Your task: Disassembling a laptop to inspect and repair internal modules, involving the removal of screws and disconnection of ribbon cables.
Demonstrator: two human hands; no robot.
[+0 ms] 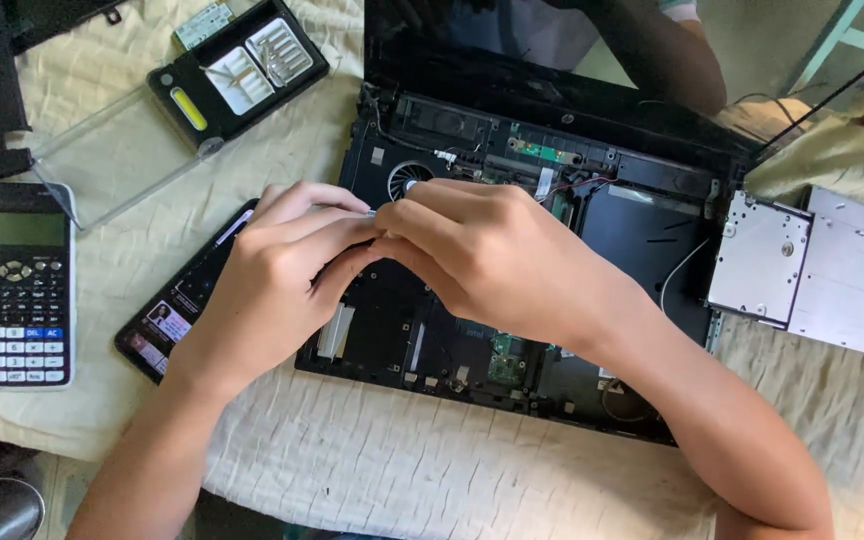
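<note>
Head view: opened laptop point(552, 300) lies mid-tabletop, its fan point(407, 180) exposed. My left hand point(272, 280) and right hand point(492, 255) meet fingertip to fingertip over it, pinched narrow; what they hold I cannot tell. Calculator point(19, 283) far left, drive point(802, 268) right.

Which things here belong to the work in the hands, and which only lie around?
In use:
- opened laptop
- left hand
- right hand
- removed disc drive
- screwdriver bit case

Lying about:
- calculator
- phone
- cloth
</note>
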